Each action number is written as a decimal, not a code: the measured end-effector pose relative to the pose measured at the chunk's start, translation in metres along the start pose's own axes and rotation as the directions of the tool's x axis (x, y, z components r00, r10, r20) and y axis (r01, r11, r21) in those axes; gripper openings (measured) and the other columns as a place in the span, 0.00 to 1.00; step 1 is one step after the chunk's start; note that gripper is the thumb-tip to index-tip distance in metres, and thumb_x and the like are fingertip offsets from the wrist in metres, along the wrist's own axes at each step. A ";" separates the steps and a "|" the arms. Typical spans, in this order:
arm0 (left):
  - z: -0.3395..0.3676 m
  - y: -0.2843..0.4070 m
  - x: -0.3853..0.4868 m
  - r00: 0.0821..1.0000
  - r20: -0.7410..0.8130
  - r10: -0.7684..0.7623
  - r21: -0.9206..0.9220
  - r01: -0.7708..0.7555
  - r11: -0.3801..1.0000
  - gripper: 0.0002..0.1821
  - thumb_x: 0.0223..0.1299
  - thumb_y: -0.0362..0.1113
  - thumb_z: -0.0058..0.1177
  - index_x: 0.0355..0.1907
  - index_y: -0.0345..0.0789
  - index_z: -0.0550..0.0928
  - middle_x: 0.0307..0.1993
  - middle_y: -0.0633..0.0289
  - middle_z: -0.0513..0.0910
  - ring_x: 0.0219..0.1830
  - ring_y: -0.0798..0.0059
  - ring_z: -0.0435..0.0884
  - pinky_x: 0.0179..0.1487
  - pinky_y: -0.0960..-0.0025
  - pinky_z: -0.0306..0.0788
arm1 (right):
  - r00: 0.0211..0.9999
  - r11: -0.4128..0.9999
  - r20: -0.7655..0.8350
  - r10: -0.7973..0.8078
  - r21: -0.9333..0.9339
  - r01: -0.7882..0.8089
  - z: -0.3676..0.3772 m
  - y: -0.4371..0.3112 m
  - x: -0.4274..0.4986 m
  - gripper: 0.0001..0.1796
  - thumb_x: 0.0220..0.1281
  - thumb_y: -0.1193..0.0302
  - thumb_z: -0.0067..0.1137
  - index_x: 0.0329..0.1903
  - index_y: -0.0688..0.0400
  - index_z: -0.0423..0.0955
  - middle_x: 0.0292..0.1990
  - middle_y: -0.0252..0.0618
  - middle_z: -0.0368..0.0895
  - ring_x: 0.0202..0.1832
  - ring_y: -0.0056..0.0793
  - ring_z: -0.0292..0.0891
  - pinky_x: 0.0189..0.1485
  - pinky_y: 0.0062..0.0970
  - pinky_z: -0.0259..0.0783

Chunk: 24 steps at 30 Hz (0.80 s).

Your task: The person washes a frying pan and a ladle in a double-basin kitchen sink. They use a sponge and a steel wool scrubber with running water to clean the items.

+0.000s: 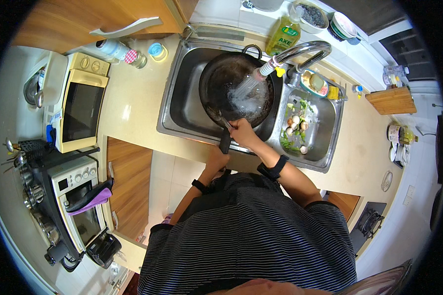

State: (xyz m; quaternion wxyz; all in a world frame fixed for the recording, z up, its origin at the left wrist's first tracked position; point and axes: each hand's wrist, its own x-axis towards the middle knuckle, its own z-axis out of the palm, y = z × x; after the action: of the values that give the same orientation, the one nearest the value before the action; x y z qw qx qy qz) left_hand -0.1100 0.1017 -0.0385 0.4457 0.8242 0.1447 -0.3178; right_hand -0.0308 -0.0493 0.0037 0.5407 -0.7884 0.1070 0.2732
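A dark wok (225, 79) lies tilted in the larger basin of the steel sink, with its black handle (225, 142) pointing towards me. My left hand (217, 159) is closed around the end of that handle. By the wok's near rim, my right hand (242, 132) grips a slim utensil (224, 120) whose tip reaches inside the wok; its exact kind is unclear. Water pours from the spray head (261, 73) of the curved faucet (304, 46) and splashes in the wok's right part. A small loop handle (253, 49) stands at its far rim.
Eggshells (295, 120) and green vegetable scraps (288, 143) lie in the smaller basin (326, 125). An AXE dish soap bottle (282, 35) stands behind the sink. A dish with a sponge (315, 83) sits behind the small basin. Jars (136, 59) and a microwave (83, 107) are left.
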 end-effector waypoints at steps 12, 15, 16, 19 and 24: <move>-0.007 0.005 -0.001 0.998 -0.044 0.035 -0.072 -0.038 0.997 0.10 0.36 0.32 0.53 0.21 0.25 0.73 0.12 0.51 0.74 0.17 0.62 0.79 0.21 0.64 0.71 | 0.977 0.941 0.181 -0.108 -0.300 0.160 -0.045 -0.011 -0.030 0.15 0.57 0.74 0.52 0.46 0.66 0.77 0.39 0.62 0.78 0.44 0.53 0.76 0.45 0.32 0.71; -0.010 0.000 0.003 0.999 0.039 -0.023 -0.137 0.028 0.990 0.09 0.37 0.30 0.54 0.21 0.26 0.72 0.12 0.53 0.73 0.15 0.66 0.78 0.19 0.65 0.70 | 0.994 0.781 0.105 -0.022 -0.618 0.082 -0.054 -0.005 -0.033 0.18 0.52 0.74 0.54 0.47 0.64 0.76 0.38 0.60 0.78 0.43 0.53 0.76 0.47 0.38 0.72; -0.012 0.000 0.003 0.999 0.055 0.000 -0.160 0.009 0.987 0.09 0.38 0.30 0.54 0.21 0.26 0.73 0.12 0.54 0.74 0.15 0.66 0.78 0.19 0.65 0.70 | 0.992 0.742 0.122 0.037 -0.668 0.054 -0.072 0.000 -0.030 0.16 0.49 0.74 0.56 0.43 0.64 0.77 0.38 0.59 0.78 0.44 0.53 0.76 0.47 0.41 0.72; -0.015 0.006 0.001 0.992 0.127 -0.016 -0.202 0.042 0.978 0.07 0.40 0.28 0.54 0.21 0.27 0.73 0.13 0.55 0.75 0.14 0.68 0.78 0.18 0.66 0.70 | 0.981 0.463 0.096 -0.170 -0.871 0.165 -0.132 0.019 -0.008 0.10 0.44 0.75 0.60 0.32 0.63 0.72 0.31 0.56 0.78 0.36 0.54 0.78 0.40 0.45 0.75; -0.018 0.016 -0.005 0.976 0.190 -0.103 -0.256 0.150 0.955 0.06 0.42 0.27 0.55 0.22 0.27 0.73 0.13 0.57 0.75 0.13 0.69 0.77 0.17 0.66 0.71 | 0.906 0.328 -0.079 -0.415 -0.942 0.068 -0.165 0.011 0.074 0.07 0.53 0.76 0.51 0.35 0.58 0.75 0.27 0.50 0.79 0.31 0.49 0.79 0.31 0.42 0.76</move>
State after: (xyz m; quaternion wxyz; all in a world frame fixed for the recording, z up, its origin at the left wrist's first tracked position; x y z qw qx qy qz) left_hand -0.0980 0.1079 -0.0174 0.5429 0.7142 0.1996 -0.3941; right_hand 0.0779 -0.1949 -0.0018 0.0158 -0.9918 -0.1025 0.0746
